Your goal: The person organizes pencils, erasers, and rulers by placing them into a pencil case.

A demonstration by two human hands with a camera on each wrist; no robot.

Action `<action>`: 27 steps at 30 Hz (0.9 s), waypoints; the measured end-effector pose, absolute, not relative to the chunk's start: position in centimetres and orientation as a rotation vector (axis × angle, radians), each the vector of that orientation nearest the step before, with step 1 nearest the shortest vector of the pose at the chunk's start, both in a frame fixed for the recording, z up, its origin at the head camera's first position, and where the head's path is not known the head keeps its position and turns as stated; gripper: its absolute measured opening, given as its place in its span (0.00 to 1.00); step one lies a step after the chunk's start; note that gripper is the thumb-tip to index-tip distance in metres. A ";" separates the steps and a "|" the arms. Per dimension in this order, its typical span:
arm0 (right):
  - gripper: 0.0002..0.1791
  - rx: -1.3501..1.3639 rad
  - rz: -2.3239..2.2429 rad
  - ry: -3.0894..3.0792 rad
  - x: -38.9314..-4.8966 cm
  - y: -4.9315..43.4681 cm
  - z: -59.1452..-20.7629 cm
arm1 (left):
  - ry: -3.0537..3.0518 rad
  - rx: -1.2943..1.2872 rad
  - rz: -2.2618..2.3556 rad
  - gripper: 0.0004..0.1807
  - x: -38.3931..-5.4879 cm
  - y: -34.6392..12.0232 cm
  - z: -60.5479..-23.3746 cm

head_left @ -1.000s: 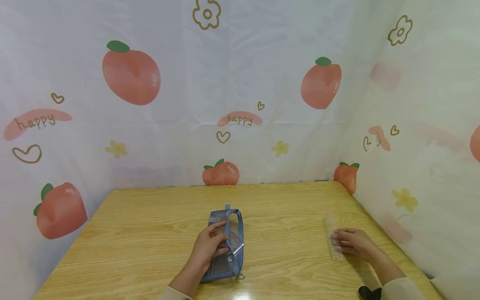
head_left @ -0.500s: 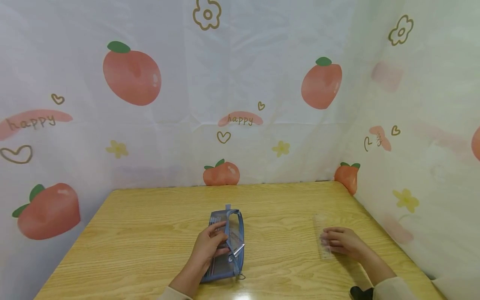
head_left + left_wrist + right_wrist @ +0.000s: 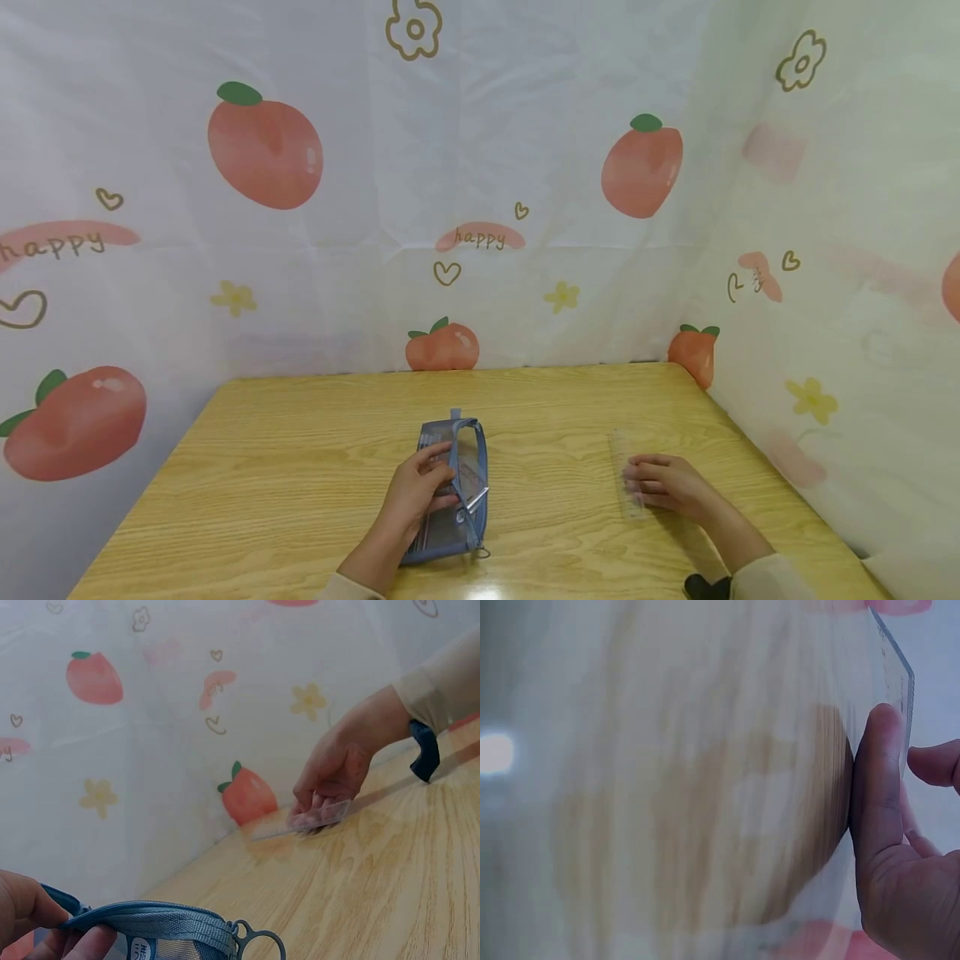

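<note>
A blue mesh pencil case (image 3: 444,543) lies on the table with its zip opening gaping. My left hand (image 3: 415,490) pinches the rim of that opening, fingers on the near-left side; in the left wrist view the zipped edge and a ring pull (image 3: 262,943) show beside the fingers. Something pale and slim shows at the mouth of the case. Over to the right, my right hand (image 3: 670,485) holds a clear ruler (image 3: 620,448) between thumb and fingers. The ruler (image 3: 334,814) is tilted just above the wood in the left wrist view.
The wooden table (image 3: 300,467) meets a white fruit-printed cloth (image 3: 337,275) at the back and on both sides. A dark strap piece (image 3: 705,586) hangs below my right sleeve.
My right hand has moved left across the table with the ruler, toward the pencil case. The left hand and the case have stayed in place.
</note>
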State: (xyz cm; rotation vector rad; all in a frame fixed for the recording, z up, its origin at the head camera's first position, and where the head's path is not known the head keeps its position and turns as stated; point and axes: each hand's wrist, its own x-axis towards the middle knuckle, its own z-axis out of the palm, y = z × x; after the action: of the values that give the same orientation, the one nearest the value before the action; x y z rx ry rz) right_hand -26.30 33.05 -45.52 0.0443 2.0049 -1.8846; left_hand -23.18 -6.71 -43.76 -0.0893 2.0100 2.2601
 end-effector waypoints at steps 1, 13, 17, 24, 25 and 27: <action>0.28 0.039 -1.895 1.993 -26.3 32.8 -45.5 | 2.011 -0.090 2.259 0.27 -23.2 -6.7 -43.7; 0.28 -0.014 -1.904 1.939 -26.4 30.3 -45.8 | 1.982 -0.077 2.272 0.27 -23.2 -6.7 -43.8; 0.26 -0.031 -1.929 1.897 -26.4 29.5 -45.9 | 1.986 -0.081 2.271 0.27 -23.2 -6.7 -43.8; 0.25 -0.063 -1.939 1.844 -26.2 27.7 -45.8 | 1.975 -0.082 2.281 0.27 -23.1 -6.7 -43.7; 0.25 -0.076 -1.936 1.837 -26.2 27.4 -45.8 | 1.973 -0.081 2.281 0.27 -23.1 -6.7 -43.7; 0.25 -0.095 -1.933 1.829 -26.2 26.8 -45.8 | 1.971 -0.081 2.281 0.27 -23.1 -6.7 -43.7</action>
State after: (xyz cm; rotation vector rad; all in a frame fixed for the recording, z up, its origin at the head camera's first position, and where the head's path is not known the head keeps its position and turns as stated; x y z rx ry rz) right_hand -26.22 26.83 -45.82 -0.0947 1.8286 -1.9328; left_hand -23.13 -6.67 -43.67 -0.0809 1.9706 2.2807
